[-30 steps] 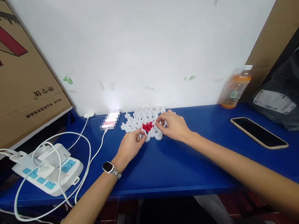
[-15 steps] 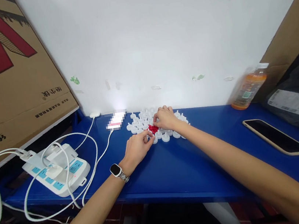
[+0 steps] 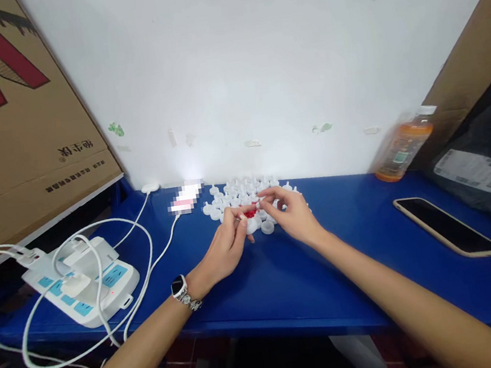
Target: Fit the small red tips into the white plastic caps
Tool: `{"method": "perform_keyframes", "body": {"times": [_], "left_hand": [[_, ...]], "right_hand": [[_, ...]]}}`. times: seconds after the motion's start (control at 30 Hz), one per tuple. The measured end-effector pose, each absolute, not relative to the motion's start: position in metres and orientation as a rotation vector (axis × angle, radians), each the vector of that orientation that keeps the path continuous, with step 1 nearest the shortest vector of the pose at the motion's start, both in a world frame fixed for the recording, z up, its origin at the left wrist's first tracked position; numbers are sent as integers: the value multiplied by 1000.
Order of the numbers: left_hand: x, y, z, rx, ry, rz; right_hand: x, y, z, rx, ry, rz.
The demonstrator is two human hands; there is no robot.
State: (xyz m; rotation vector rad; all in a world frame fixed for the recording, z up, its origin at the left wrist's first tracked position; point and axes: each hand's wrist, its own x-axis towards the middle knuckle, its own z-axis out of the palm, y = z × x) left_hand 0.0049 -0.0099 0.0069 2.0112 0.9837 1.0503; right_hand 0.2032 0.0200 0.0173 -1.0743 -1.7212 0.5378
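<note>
A cluster of small white plastic caps (image 3: 240, 192) lies on the blue table (image 3: 286, 276) near the wall, with a little heap of red pieces (image 3: 250, 212) at its front. My left hand (image 3: 226, 244), a watch on its wrist, is raised just in front of the heap and pinches a small white cap (image 3: 241, 215) between thumb and fingers. My right hand (image 3: 290, 214) meets it from the right, fingertips closed on a tiny piece too small to identify. The two hands almost touch above the front of the cluster.
A white power strip (image 3: 83, 280) with plugs and looping white cables sits at the left. A phone (image 3: 448, 233) lies face up at the right, an orange drink bottle (image 3: 400, 147) stands by the wall. Cardboard boxes lean at both sides, a black bag at far right.
Both hands have drawn back from the pile and lifted slightly toward me. The right hand left the red heap, and its fingertips now meet the left hand's.
</note>
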Motion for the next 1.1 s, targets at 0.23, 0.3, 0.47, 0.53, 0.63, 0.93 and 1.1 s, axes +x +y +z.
{"method": "perform_keyframes", "body": {"times": [0.23,0.3,0.47,0.53,0.63,0.93,1.1], "left_hand": [[8,1,-8,1648,758,1110],[9,1,-9,1648,803,1059],[13,-2,-7,1749,899,965],[15,0,-5,1854,942,956],[19,5,-4,2012,987,911],[23,7,-12,2111,1022,809],[23,4,-10,2072,1035,822]], "right_hand": [[200,2,11,-988,-1609,588],[197,2,10,-966,-1583,648],[191,3,6,-936,-1533,742],[189,4,5,-937,-1495,754],[188,5,4,-945,-1414,795],[187,5,1,-1006,-1429,782],[186,2,2,-1022,-1473,768]]}}
